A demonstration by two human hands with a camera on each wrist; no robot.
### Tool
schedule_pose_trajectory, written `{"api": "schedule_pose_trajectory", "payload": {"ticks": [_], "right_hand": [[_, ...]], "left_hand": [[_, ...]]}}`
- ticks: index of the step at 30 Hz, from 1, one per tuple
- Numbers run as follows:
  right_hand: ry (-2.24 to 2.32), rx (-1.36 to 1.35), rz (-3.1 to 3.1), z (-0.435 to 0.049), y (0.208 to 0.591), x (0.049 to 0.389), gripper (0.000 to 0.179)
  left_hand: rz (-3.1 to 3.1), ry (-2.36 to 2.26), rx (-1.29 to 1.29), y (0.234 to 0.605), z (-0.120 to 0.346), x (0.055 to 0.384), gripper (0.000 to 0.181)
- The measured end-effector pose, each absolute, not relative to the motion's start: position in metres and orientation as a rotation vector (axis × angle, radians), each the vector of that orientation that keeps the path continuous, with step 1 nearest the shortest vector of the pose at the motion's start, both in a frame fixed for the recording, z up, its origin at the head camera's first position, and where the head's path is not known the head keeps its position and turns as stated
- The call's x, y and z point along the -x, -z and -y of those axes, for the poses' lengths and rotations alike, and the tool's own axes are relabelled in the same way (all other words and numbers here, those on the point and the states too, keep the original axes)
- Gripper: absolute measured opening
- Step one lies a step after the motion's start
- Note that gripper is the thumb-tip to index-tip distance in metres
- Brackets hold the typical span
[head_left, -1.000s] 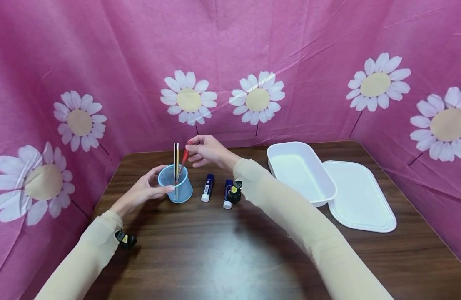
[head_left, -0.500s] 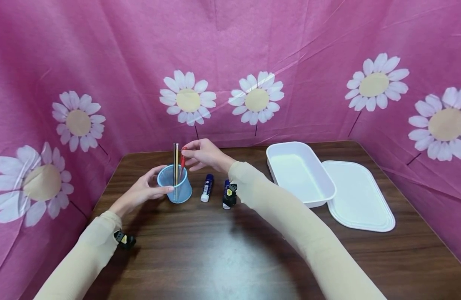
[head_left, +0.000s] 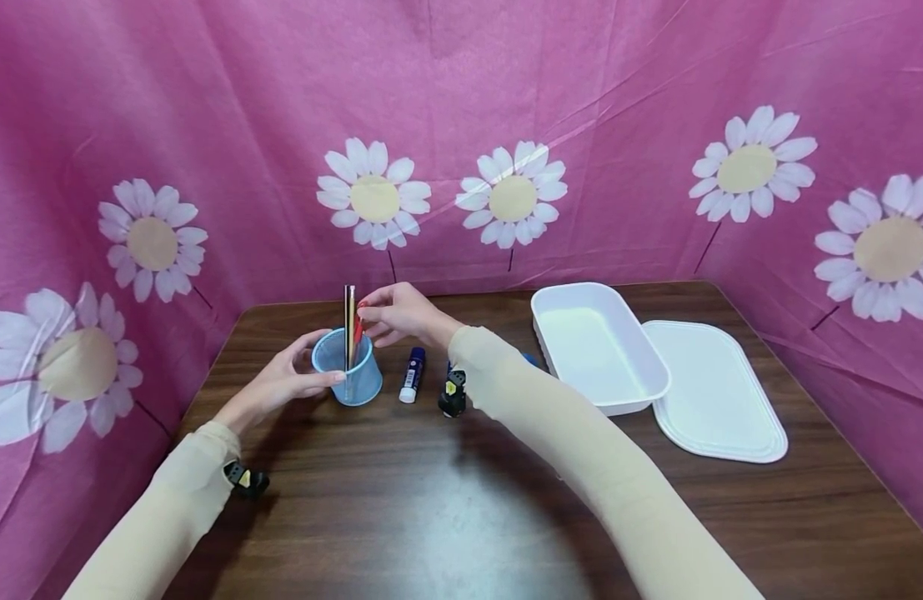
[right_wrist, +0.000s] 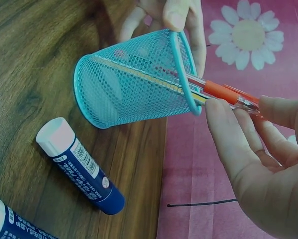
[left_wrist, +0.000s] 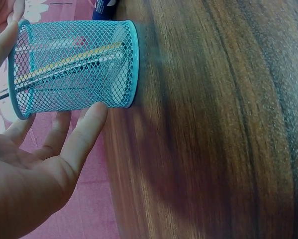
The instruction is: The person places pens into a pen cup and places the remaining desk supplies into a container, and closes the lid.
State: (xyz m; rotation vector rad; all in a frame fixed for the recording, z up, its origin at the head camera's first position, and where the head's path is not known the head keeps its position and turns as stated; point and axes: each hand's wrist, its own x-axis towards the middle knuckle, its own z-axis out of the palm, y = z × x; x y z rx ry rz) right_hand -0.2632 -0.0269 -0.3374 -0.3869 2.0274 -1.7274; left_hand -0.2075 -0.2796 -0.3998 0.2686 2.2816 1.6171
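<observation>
My left hand [head_left: 281,383] grips a light-blue mesh pen cup [head_left: 365,383] at the left of the table, its thumb at the rim. The cup stands upright on the wood. Inside lean a yellow pencil [left_wrist: 84,57] and a dark, slim stick [head_left: 347,312], both rising above the rim. A red pen [right_wrist: 222,91] sits with its lower part in the cup. Thumb and fingers of my right hand [head_left: 404,315] pinch the pen's upper end, just above the rim.
A blue glue stick [head_left: 412,375] with a white cap lies right of the cup. Another glue stick [right_wrist: 19,228] is mostly hidden by my right wrist in the head view. Further right are a white box [head_left: 604,354] and its white lid [head_left: 724,400]. A pink flowered curtain [head_left: 446,100] hangs behind.
My right hand has moved left and slightly down, bringing the red pen deeper into the cup and more upright beside the other sticks. The left hand keeps its hold on the cup.
</observation>
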Motion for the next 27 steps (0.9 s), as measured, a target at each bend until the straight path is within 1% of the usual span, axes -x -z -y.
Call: {"api": "schedule_pose_trajectory", "payload": {"ticks": [2, 17, 27], "right_hand": [[1.716, 0.377, -2.048, 0.027, 0.339, 0.263, 0.026], [1.661, 0.366, -2.098, 0.037, 0.351, 0.27, 0.03], [1.752, 0.296, -2.094, 0.043, 0.359, 0.271, 0.021]], "left_hand": [[-2.282, -1.614, -0.277, 0.4, 0.28, 0.207, 0.085], [-2.294, -1.619, -0.266, 0.399, 0.279, 0.206, 0.086], [-2.305, -1.604, -0.256, 0.398, 0.279, 0.207, 0.087]]}}
